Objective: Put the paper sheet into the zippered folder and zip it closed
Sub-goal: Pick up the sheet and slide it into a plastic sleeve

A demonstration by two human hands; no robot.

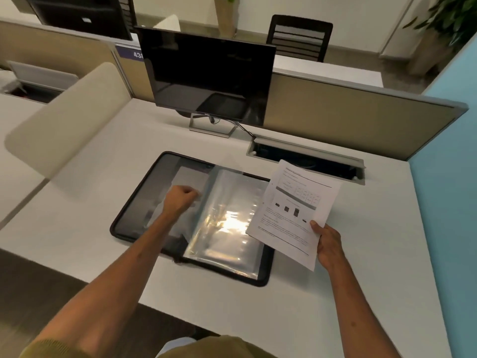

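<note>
Folder lies open flat on the counter, zipper fully undone, clear plastic sleeves fanned over its right half. Your left hand is curled closed over the sleeves near the spine; looks like it's pinching a sleeve edge, but I can't confirm what's inside the fist. Your right hand grips the paper sheet at its near right corner, thumb on top. The sheet is held in the air over the folder's right edge, not yet inside.

Risks from here:
- A one-corner grip leaves the sheet floppy. The far edge could droop and catch on a sleeve mouth, then crease.
- The sleeves are slick and glare hides their openings, so you could slide the sheet between two sleeves rather than into one.
- If the sheet isn't squared inside the border, a corner could stick out and jam the zipper.
- Loose sleeves could bulge and foul the zipper at the corners.

Readable text: the monitor bezel carries a small logo, likely "DELL". The partition tag shows "43", with the rest hidden. The sheet's print is too small to read.
</note>
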